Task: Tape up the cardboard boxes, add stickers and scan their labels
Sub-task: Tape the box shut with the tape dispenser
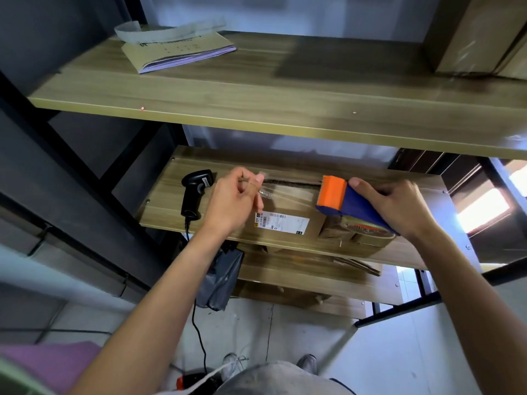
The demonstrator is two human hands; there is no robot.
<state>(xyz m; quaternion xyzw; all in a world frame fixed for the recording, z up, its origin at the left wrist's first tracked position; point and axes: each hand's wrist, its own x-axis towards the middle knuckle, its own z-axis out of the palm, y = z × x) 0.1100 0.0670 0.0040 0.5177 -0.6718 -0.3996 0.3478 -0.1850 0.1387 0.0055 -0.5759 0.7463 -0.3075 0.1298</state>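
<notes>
A cardboard box with a white shipping label lies on the middle shelf. My right hand grips a blue and orange tape dispenser at the box's right end. A strip of clear tape stretches from the dispenser leftwards over the box. My left hand pinches the tape's free end at the box's left side. A black barcode scanner lies on the shelf just left of my left hand, its cable hanging down.
The upper shelf juts out above, holding a booklet with a paper strip and a cardboard box at the far right. A grey plastic bag and flattened cardboard sit on lower shelves. A purple mat lies lower left.
</notes>
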